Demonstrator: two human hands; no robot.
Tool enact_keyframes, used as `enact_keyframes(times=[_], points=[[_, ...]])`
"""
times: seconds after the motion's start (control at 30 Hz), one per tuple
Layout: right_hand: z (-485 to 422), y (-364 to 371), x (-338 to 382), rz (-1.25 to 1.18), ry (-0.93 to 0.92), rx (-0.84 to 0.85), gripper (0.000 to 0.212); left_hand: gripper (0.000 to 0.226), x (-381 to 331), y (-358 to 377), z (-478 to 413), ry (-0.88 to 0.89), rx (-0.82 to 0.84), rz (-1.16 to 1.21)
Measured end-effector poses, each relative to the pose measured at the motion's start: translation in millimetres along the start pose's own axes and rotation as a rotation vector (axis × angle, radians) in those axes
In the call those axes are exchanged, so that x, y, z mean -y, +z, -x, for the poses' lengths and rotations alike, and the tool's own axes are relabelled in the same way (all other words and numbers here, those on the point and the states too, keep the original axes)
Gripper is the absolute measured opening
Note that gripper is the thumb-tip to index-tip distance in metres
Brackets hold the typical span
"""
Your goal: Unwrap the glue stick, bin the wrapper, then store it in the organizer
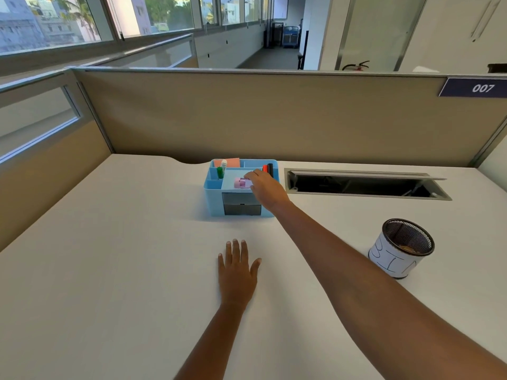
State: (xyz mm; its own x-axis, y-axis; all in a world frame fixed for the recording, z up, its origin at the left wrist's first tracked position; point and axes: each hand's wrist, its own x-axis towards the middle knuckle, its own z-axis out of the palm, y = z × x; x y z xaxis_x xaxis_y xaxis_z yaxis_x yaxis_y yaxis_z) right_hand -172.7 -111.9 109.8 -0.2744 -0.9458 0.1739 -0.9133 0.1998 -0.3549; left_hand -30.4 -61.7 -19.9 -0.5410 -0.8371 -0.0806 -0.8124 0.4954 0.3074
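A light blue organizer [215, 197] with dark drawers stands at the middle back of the white desk. A pink and white glue stick [241, 183] lies on its side in the organizer's open front tray. My right hand [264, 187] reaches over that tray, fingertips touching the glue stick's right end; whether it still grips it I cannot tell. My left hand [236, 271] rests flat on the desk, fingers spread, holding nothing. A black mesh cup labelled BIN [399, 249] stands to the right, with something crumpled inside it.
Green and white pens [221, 170], a red and a black marker [268, 169] and orange notes fill the organizer's rear slots. An open cable hatch [362, 185] is sunk in the desk right of the organizer. Beige partitions wall the desk's back and left.
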Motion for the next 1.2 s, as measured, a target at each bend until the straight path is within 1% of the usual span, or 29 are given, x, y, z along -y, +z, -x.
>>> enact_keyframes(times=[0.07,0.13,0.2,0.27,0.37,0.43,0.63,0.7,0.8,0.97,1.07,1.17,1.2], points=[[-3.5,2.0,-1.3,0.008,0.003,0.042,0.038,0.095,0.2,-0.5,2.1,-0.013,-0.041,-0.013],[-7.2,4.8,-3.0,0.011,0.008,0.068,0.040,0.112,2.1,3.7,1.9,0.021,-0.008,0.035],[-9.1,7.1,-4.3,0.004,0.024,0.072,0.041,0.116,2.1,4.2,4.6,0.018,-0.034,0.075],[-11.1,8.8,-4.6,-0.001,0.036,0.071,0.043,0.110,0.3,1.3,6.1,-0.002,-0.040,0.051],[-15.0,9.4,-4.1,-0.006,0.041,0.072,0.044,0.082,0.4,-1.0,4.7,-0.044,-0.019,0.027],[-16.9,9.6,-3.9,-0.009,0.049,0.085,0.044,0.075,1.2,1.7,4.7,-0.039,-0.025,0.028],[-19.9,13.0,-7.3,-0.061,0.076,0.072,0.043,0.074,0.4,0.9,5.2,-0.041,-0.076,-0.004],[-20.8,13.6,-8.1,-0.038,0.063,0.110,0.047,0.074,1.1,3.6,5.1,-0.038,-0.102,-0.019],[-22.0,14.8,-7.7,-0.003,0.050,0.151,0.053,0.074,1.0,2.8,5.6,-0.039,-0.087,-0.001],[-22.7,17.0,-7.4,-0.060,0.087,0.154,0.051,0.073,0.4,1.3,5.9,-0.027,-0.077,-0.001],[-20.6,17.3,-5.9,-0.060,0.088,0.160,0.053,0.073,2.3,2.5,4.5,-0.029,-0.109,-0.005],[-16.7,20.1,-8.6,-0.084,0.055,0.117,0.052,0.073,5.8,7.8,2.5,-0.008,-0.109,-0.016],[-13.5,18.1,-8.4,-0.088,0.047,0.085,0.053,0.073,4.3,9.4,0.5,-0.002,-0.147,-0.002]])
